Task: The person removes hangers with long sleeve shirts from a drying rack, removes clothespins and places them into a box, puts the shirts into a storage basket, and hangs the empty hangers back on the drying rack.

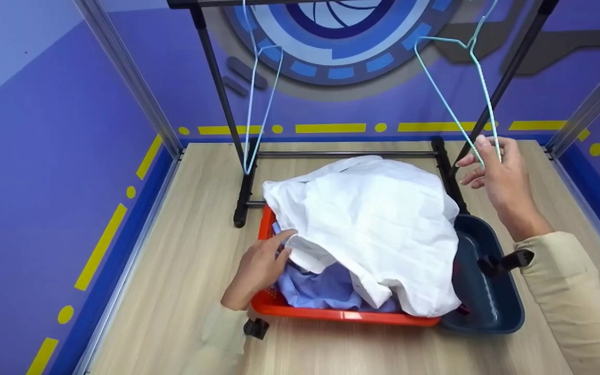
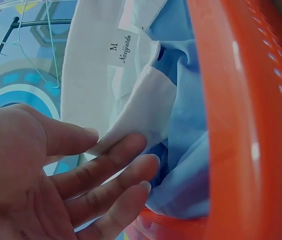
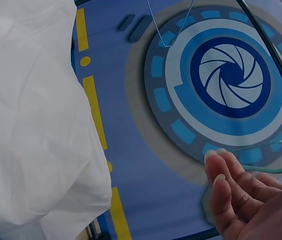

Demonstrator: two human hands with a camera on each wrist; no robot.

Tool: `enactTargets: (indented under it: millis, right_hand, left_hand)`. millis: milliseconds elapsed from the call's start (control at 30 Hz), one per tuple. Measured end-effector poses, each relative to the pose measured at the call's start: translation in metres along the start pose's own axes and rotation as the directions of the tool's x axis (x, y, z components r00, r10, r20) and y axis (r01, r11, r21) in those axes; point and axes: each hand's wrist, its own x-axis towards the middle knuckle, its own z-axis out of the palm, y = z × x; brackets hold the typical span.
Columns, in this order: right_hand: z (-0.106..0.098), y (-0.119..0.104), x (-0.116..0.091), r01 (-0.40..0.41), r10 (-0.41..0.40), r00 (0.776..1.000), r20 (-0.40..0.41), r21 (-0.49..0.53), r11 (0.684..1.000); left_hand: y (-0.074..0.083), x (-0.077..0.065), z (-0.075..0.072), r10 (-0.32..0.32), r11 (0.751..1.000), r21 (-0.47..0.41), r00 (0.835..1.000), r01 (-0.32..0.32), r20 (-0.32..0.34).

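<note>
A white shirt with an "M" label lies heaped over a red basket, and blue cloth shows beneath it. At the basket's left side my left hand pinches the shirt's edge between thumb and forefinger, its other fingers loosely bent. Right of the heap, my right hand is raised, fingers and thumb curled round the lower end of a teal wire hanger. In the right wrist view the hanger's wires run behind these fingers.
A second wire hanger hangs at the left from the black rack standing behind the basket. A dark blue tub sits right against the basket. Purple panels enclose the wooden tabletop.
</note>
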Motion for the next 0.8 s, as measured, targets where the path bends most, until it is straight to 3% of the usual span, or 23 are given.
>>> enactTargets:
  millis: [167, 333, 500, 667, 800]
  right_hand:
    - [-0.001, 0.012, -0.010, -0.010, 0.011, 0.997, 0.074, -0.005, 1.000]
    - [-0.002, 0.020, -0.022, -0.056, 0.070, 0.977, 0.200, -0.075, 0.996]
    - [0.005, 0.021, -0.042, 0.025, 0.042, 0.944, 0.329, -0.198, 0.980]
    - [0.026, 0.023, -0.065, 0.223, -0.064, 0.860, 0.506, -0.261, 0.939]
    - [0.045, 0.026, -0.085, 0.337, -0.124, 0.757, 0.641, -0.220, 0.915]
  left_hand:
    - [0.000, 0.000, -0.002, 0.009, 0.999, -0.031, 1.000, -0.009, 0.018]
    - [0.001, -0.002, -0.004, 0.041, 0.999, -0.033, 0.999, -0.041, 0.027]
    - [0.004, -0.003, -0.007, 0.053, 0.998, -0.024, 0.998, -0.054, -0.036]
    - [0.010, -0.003, -0.009, 0.072, 0.997, -0.016, 0.982, -0.076, -0.177]
    - [0.015, -0.002, -0.011, 0.106, 0.994, -0.003, 0.963, -0.110, -0.250]
